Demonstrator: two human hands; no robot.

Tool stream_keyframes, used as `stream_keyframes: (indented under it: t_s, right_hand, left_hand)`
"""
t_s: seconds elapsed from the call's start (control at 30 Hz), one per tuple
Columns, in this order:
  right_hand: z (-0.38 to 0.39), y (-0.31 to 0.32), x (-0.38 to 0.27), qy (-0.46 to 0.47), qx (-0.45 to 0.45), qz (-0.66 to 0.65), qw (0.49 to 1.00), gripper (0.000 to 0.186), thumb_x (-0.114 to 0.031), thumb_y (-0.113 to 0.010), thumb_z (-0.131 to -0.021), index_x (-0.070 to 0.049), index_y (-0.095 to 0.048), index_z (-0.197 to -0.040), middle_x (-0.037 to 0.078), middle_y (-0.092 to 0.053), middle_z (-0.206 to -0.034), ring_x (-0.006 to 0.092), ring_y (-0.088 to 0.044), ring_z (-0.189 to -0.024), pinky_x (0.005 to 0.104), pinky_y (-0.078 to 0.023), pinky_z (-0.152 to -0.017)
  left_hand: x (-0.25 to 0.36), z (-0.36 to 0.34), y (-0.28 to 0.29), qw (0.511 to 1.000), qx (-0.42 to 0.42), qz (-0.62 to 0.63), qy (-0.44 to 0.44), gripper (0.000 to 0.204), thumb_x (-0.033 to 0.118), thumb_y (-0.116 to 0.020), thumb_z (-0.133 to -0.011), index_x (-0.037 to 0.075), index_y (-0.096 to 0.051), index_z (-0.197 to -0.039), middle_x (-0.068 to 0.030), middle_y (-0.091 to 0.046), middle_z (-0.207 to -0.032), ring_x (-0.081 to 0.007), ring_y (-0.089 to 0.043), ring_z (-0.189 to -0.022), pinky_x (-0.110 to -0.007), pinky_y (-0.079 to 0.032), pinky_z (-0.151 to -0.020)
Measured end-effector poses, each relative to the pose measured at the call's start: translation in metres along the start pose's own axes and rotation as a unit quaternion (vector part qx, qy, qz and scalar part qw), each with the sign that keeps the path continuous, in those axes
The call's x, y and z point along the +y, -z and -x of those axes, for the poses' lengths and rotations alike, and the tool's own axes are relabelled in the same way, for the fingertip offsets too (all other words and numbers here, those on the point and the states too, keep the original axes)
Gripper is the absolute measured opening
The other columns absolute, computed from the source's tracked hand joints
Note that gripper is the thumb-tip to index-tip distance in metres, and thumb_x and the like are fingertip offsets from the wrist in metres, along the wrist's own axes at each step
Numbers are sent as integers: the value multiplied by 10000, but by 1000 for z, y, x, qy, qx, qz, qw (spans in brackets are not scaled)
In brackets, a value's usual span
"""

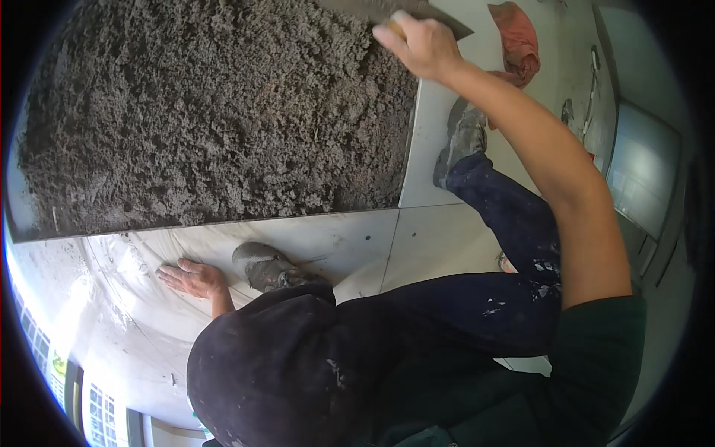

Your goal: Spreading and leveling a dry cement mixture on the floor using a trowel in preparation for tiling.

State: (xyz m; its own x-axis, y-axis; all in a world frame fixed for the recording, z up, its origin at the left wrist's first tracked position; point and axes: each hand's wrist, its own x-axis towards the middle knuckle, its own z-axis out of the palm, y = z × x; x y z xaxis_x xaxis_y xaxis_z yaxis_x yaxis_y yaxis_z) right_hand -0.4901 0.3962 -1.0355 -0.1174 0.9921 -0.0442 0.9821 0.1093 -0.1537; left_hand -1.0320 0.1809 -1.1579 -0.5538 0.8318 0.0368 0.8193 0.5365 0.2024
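A wide bed of damp grey-brown mortar fills the upper left, its surface rough and crumbly. At its far right corner my right hand is closed round the yellowish handle of a trowel. The flat grey blade of the trowel reaches over the mortar's far edge, and part of it runs out of the picture. My left hand lies palm down with fingers spread on the pale floor tiles, just near of the mortar's front edge. It holds nothing.
My dirty shoes, one beside my left hand and another right of the mortar, stand on the tiles. A reddish cloth lies at the far right. Windows show at the lower left; a pale panel stands at the right.
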Motion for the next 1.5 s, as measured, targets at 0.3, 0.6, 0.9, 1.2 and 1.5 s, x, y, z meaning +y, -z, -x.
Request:
stream_keyframes:
  t_s: [0.3,0.6,0.9,1.2,1.5]
  right_hand:
    - [55,-28,-14,102,-273,-146,945,520,-545,-503,-946,-49,-546,-796,209,-586,-640,417,-609,-649,499,-490,-638]
    - [71,-9,-32,293,-364,-60,882,488,-541,-559,-895,-78,-551,-741,155,-591,-575,391,-609,-573,489,-485,-536]
    - [76,2,-39,332,-405,-37,851,485,-555,-560,-872,-89,-570,-737,108,-606,-580,336,-639,-593,449,-486,-516]
    - [69,-15,-31,302,-380,45,873,501,-593,-545,-876,-106,-572,-761,108,-607,-574,325,-636,-553,449,-498,-522]
    - [117,50,-26,372,-525,57,763,365,-442,-579,-917,-81,-607,-875,95,-638,-674,308,-681,-659,447,-536,-574]
  left_hand:
    - [9,2,1,1000,-6,7,17,690,441,-307,-1032,-81,-283,-1482,-268,-254,-1559,-379,-192,-1467,-455,-138,-1206]
    - [-4,-1,-3,1000,-13,-15,13,684,439,-290,-1035,-71,-273,-1491,-265,-247,-1564,-364,-184,-1476,-444,-126,-1211]
    - [6,-3,-5,1000,0,6,-4,692,453,-297,-1036,-65,-266,-1494,-258,-240,-1568,-376,-191,-1469,-455,-137,-1207]
    - [-21,3,-18,999,-11,-32,-33,646,414,-293,-1045,-54,-298,-1490,-262,-278,-1553,-384,-214,-1462,-461,-152,-1201]
    - [-19,-4,-13,999,-1,-26,-19,682,429,-319,-1029,-74,-277,-1487,-265,-277,-1551,-379,-212,-1462,-453,-148,-1203]
